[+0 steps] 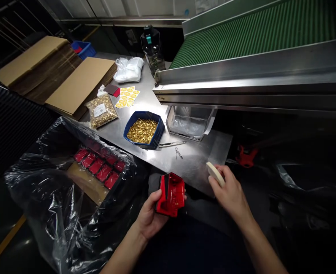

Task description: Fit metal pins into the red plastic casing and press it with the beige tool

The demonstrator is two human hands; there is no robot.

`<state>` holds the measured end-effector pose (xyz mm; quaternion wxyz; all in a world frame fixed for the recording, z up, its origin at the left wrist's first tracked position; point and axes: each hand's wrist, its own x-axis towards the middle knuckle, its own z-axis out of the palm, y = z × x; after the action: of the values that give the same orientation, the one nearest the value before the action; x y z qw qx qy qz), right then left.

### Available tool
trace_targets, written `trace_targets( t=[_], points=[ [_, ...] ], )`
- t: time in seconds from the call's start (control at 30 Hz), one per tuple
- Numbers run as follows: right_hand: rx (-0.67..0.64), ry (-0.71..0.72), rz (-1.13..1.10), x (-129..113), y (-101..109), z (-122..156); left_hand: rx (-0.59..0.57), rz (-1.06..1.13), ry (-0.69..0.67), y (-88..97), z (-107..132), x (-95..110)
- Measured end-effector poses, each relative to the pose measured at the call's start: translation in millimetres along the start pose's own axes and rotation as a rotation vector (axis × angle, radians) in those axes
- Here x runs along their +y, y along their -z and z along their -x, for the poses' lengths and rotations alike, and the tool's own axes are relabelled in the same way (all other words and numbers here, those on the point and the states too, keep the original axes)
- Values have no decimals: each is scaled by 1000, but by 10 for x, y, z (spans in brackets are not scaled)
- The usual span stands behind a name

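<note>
My left hand (pixel 152 217) is closed around a red plastic housing (pixel 172 194) with black edges, its hollow side turned up. Between the fingers and thumb of my right hand (pixel 229 192) is a pale, flat, rounded disc-like piece (pixel 215 174), held above the table's right end. Beyond the housing, on the metal table (pixel 196 160), a blue bin (pixel 159 131) holds many small brass-coloured parts (pixel 142 131). Tweezers (pixel 172 144) and a small metal tool (pixel 178 153) lie beside that bin.
At left, a box lined with clear plastic (pixel 56 201) holds several red parts (pixel 96 166). A bag of brass parts (pixel 101 110), yellow stickers (pixel 127 96), cardboard (pixel 82 83) and a bottle (pixel 153 49) stand farther back. A green conveyor (pixel 242 38) rises at right above a clear-lined tray (pixel 189 125).
</note>
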<state>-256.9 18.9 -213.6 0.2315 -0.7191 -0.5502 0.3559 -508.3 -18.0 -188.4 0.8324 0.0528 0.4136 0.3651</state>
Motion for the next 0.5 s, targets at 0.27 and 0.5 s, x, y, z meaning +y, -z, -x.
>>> trace_targets(
  t=[0.27, 0.5],
  points=[
    [-152, -224, -547, -163, -200, 691, 371, -1469, -452, -258, 24, -143],
    [-263, -289, -841, -57, -218, 628, 238, -1535, -506, -357, 90, -179]
  ],
)
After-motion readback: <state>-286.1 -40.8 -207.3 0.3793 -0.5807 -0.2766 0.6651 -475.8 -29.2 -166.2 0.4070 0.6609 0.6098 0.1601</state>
